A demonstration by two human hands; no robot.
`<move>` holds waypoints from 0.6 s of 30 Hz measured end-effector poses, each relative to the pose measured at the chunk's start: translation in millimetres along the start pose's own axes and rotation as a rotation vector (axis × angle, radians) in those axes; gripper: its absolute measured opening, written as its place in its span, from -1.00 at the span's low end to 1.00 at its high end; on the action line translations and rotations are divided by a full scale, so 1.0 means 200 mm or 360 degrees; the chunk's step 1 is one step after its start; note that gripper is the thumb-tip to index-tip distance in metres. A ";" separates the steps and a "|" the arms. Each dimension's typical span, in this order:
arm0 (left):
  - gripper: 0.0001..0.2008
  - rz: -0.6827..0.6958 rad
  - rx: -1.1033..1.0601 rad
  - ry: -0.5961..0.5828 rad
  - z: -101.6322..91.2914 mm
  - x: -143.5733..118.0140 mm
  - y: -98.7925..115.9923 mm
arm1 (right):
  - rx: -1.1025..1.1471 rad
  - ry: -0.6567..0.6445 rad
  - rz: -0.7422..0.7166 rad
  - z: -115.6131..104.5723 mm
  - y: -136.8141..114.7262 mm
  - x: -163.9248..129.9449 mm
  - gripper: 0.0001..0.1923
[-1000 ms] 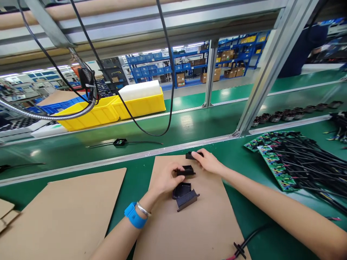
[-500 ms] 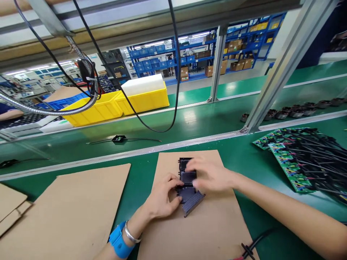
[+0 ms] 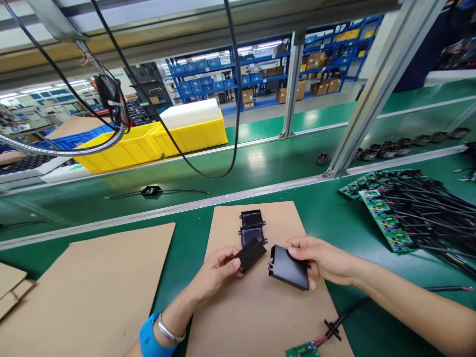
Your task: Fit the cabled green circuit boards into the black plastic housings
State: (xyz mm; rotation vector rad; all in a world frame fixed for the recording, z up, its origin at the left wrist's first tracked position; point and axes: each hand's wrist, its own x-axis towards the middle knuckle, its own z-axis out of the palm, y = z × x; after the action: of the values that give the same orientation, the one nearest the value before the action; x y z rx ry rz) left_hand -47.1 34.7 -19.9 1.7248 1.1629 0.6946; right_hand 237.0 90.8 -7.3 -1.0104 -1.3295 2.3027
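Note:
My left hand (image 3: 222, 264) pinches a small black heat sink (image 3: 251, 254) between thumb and fingers, over the cardboard sheet (image 3: 238, 317). Its fins do not show from this side. On the right, my right hand (image 3: 316, 255) grips a flat black plastic case (image 3: 290, 267) by its far right edge, thumb on top, the case tilted. A gap separates the two parts. Behind them on the cardboard lie two more black cases, the farther case (image 3: 252, 218) and the nearer case (image 3: 252, 235), which the heat sink partly hides.
A green circuit board (image 3: 303, 350) with a black cable (image 3: 349, 311) lies at the cardboard's near right edge. Wired circuit boards (image 3: 390, 223) are heaped at right. Another cardboard sheet (image 3: 111, 277) lies left. A metal post (image 3: 366, 104) rises beyond, and a cable loop (image 3: 236, 134) hangs ahead.
My hands have lifted the heat sink and the nearest black case off the cardboard and moved apart. The circuit board at the near edge has come into view.

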 end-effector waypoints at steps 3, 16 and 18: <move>-0.66 0.0001 0.0043 0.0027 0.00 -0.01 0.01 | -0.0121 0.0055 -0.0120 0.05 -0.02 -0.04 -0.65; -0.68 0.0208 0.0443 0.0015 0.07 -0.07 0.00 | -0.2346 -0.0047 -0.1248 0.25 0.24 -0.02 -0.81; -0.70 0.0233 0.0501 0.0163 0.07 -0.12 0.02 | -0.2209 -0.0055 -0.1161 0.22 0.17 -0.11 -0.84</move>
State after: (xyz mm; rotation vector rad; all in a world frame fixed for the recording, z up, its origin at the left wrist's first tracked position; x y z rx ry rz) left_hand -42.3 6.8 -21.1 2.0746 1.2784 0.7242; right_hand 224.1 32.0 -12.7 -0.5110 -2.7296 0.6781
